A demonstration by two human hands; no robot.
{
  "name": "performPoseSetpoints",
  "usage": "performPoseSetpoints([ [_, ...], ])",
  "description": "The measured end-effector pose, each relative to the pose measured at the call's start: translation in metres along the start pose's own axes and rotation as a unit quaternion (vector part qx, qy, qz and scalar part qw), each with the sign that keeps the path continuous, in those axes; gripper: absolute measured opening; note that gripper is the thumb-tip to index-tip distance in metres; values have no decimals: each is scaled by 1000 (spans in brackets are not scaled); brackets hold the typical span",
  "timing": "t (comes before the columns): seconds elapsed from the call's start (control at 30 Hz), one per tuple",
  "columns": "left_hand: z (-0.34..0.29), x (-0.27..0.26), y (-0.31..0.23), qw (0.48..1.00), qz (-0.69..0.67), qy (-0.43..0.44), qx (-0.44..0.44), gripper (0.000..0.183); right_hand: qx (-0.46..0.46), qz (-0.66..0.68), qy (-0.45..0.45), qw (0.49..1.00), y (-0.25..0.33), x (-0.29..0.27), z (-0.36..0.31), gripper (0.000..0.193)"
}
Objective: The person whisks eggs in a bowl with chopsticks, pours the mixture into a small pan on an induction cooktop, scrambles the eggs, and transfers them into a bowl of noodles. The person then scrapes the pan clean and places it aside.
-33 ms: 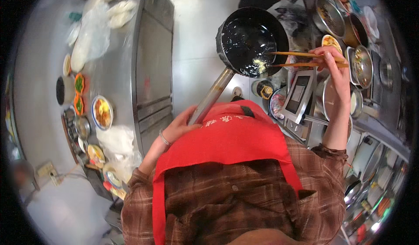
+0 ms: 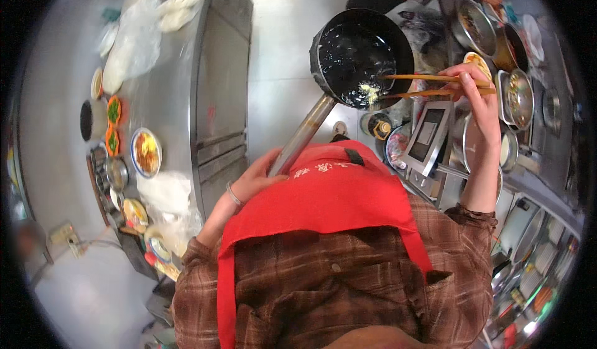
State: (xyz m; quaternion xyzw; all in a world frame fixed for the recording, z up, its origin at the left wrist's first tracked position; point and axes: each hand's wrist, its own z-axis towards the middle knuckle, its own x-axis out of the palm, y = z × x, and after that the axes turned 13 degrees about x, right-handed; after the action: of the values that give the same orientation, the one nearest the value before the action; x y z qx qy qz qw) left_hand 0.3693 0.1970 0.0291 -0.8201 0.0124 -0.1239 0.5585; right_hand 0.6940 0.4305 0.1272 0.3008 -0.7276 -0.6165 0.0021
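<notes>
A: Since the earlier frame nothing has shifted that I can tell: pan point(image 2: 360, 57) and chopsticks point(image 2: 429, 85) sit as before.

B: Grips?

A: Left hand point(image 2: 258, 178) is closed round the pan's handle point(image 2: 305, 134), holding the pan in the air out in front of the red apron point(image 2: 323, 193). Right hand point(image 2: 476, 91) pinches the chopsticks, tips inside the pan at a pale scrap of food point(image 2: 370, 91) on the bottom.

B: Step?

A: Judged: clearing or picking out the last bits. The next move likely calls for closing the tips on the scrap while keeping the pan level. Pots point(image 2: 516, 97) stand on the surface right of the pan.
</notes>
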Motion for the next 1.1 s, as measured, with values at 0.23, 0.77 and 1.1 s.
performPoseSetpoints([
  [0.23, -85, -16, 31, 996, -37, -85, 15, 64, -50, -12, 144, 988, 8, 85, 26, 25],
  [0.77, -165, 10, 64, 954, -115, -266, 73, 66, -62, 107, 298, 946, 20, 224, 89, 25],
  [1.1, -178, 49, 110, 908, -123, -393, 80, 65, -94, 190, 329, 920, 51, 262, 133, 27],
])
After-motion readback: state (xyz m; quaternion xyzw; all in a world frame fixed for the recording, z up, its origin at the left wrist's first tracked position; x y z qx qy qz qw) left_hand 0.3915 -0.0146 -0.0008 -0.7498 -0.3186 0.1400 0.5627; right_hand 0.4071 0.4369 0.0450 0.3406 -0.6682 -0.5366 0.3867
